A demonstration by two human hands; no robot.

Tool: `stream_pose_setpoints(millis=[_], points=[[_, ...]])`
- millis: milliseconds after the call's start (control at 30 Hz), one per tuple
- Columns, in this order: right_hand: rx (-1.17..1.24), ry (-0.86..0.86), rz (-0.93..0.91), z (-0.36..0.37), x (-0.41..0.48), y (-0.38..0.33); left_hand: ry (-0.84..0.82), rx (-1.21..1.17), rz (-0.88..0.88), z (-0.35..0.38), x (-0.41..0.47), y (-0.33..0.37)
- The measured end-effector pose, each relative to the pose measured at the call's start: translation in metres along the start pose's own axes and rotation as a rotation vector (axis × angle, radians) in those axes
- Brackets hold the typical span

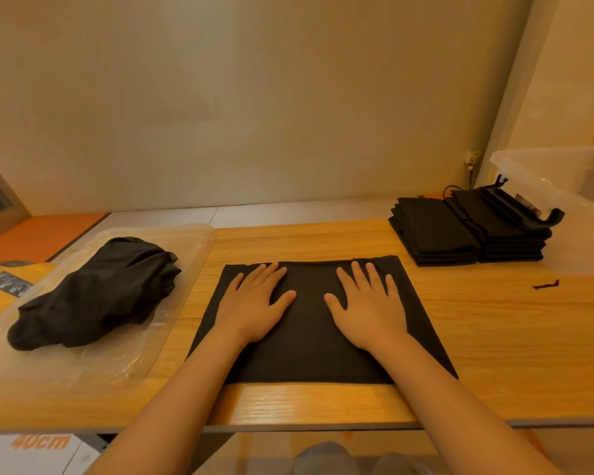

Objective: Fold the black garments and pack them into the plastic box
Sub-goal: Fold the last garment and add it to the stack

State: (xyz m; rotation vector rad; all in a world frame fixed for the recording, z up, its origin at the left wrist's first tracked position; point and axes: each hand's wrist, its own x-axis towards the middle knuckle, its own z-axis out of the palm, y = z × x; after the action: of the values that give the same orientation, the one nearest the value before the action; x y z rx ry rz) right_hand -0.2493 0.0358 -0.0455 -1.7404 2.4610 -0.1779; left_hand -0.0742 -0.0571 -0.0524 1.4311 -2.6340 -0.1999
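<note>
Head view: on the table [323,402], one black garment [309,341] is being held flat at centre under the left hand [254,303] and right hand [367,310], fingers straight, nothing being clutched. Creases are judged best pushed outward to the edges before folding. Being counted: one crumpled heap [96,296] at left, one plastic box [528,173] far right, two folded stacks [432,231] beside it, one scrap [546,285].

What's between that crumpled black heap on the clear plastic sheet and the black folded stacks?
Head view: a flat black garment on the wooden table, left hand and right hand pressing it.
</note>
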Motion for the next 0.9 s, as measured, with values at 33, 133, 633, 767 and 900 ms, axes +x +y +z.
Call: stream_pose_setpoints(millis=[33,133,633,767,900], points=[[-0.009,-0.013,0.010,0.000,0.002,-0.001,-0.017,0.012,0.004,-0.001,0.002,0.000],[-0.006,-0.057,0.022,-0.001,0.003,0.000,-0.048,-0.007,0.026,-0.004,0.001,-0.002],[-0.036,-0.037,-0.027,-0.009,0.024,0.045,-0.082,0.028,-0.069,-0.010,-0.007,-0.040],[-0.038,-0.036,0.083,-0.009,0.025,0.059,-0.102,0.032,-0.110,-0.014,-0.007,-0.042],[-0.059,0.091,-0.015,-0.016,0.005,0.040,-0.017,0.054,-0.041,-0.024,-0.025,-0.009]])
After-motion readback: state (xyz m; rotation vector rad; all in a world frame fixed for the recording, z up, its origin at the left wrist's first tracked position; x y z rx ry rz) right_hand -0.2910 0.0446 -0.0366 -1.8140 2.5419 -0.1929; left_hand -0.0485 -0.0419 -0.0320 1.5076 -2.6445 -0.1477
